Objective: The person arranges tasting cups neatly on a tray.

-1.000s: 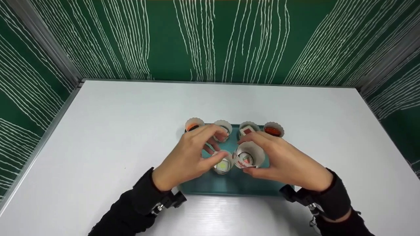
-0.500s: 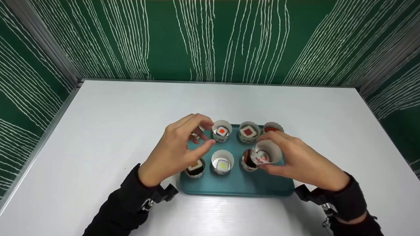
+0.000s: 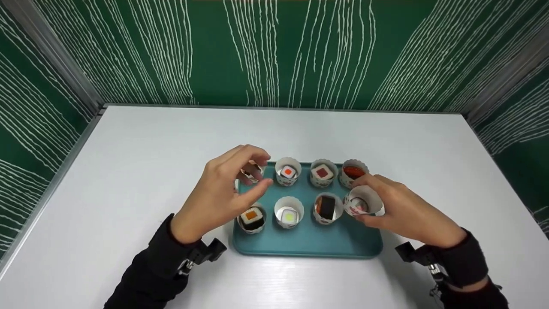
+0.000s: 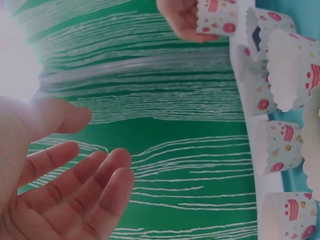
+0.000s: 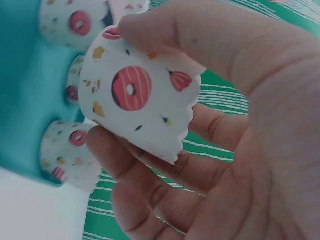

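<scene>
My right hand [image 3: 401,210] pinches a scalloped paper baking cup [image 3: 372,199] between thumb and fingers, over the right part of a teal tray [image 3: 309,246]. A small round piece lies inside this cup. In the right wrist view the cup [image 5: 135,95] shows a printed pink doughnut. My left hand [image 3: 221,191] hovers over the tray's left side, holding nothing, its fingers loosely bent. It partly hides the back left cup [image 3: 254,176]. Other cups hold sushi-like pieces: one with a yellow-green centre [image 3: 289,216], one black-wrapped [image 3: 327,208], one with an orange centre [image 3: 251,213].
Along the tray's back edge stand cups with a red-orange-centred piece [image 3: 288,172], a dark-red-centred piece [image 3: 322,172] and a glossy red-orange piece [image 3: 353,172]. The tray lies on a white table [image 3: 150,171]. Green panels [image 3: 214,51] with white lines enclose it.
My right hand has carried the held cup to the right, away from the tray's middle. My left hand has drawn back leftward, uncovering the cups in the middle and front left.
</scene>
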{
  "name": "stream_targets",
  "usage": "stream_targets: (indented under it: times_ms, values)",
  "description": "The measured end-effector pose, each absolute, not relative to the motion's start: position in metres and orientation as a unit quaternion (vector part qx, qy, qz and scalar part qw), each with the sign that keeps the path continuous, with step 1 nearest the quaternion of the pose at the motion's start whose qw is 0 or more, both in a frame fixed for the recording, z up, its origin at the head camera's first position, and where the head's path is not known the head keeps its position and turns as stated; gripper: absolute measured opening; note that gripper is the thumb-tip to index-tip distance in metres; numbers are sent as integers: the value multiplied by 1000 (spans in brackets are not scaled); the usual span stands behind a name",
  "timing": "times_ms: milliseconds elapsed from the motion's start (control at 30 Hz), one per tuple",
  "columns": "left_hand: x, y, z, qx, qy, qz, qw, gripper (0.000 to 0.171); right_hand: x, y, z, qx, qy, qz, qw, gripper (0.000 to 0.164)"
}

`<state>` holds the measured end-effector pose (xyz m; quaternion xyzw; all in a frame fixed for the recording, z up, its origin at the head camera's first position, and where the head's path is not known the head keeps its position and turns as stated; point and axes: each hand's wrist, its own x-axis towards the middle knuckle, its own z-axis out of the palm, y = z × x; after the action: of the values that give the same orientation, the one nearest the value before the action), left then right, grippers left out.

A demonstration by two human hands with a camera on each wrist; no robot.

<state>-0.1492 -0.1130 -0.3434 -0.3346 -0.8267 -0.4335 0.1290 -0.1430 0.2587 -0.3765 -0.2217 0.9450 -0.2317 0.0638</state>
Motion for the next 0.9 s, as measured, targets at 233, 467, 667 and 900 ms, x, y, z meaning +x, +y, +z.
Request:
stream_targets:
  times_ms: [233, 467, 667, 900]
  values:
    - [-149, -113, -344, -338, -828, -430, 126, 30, -146, 267, -386, -203, 947, -231, 89, 59]
    - [-148, -113, -346, -341, -828, -428, 124, 30, -150, 268, -395, -194, 951, -222, 98, 59]
    - [-148, -113, -346, -348, -826, -426, 125, 30, -153, 267, -402, -199, 951, -213, 108, 61]
    - [-148, -110, -348, -364, -823, -418, 126, 30, -154, 264, -405, -202, 951, -210, 104, 67]
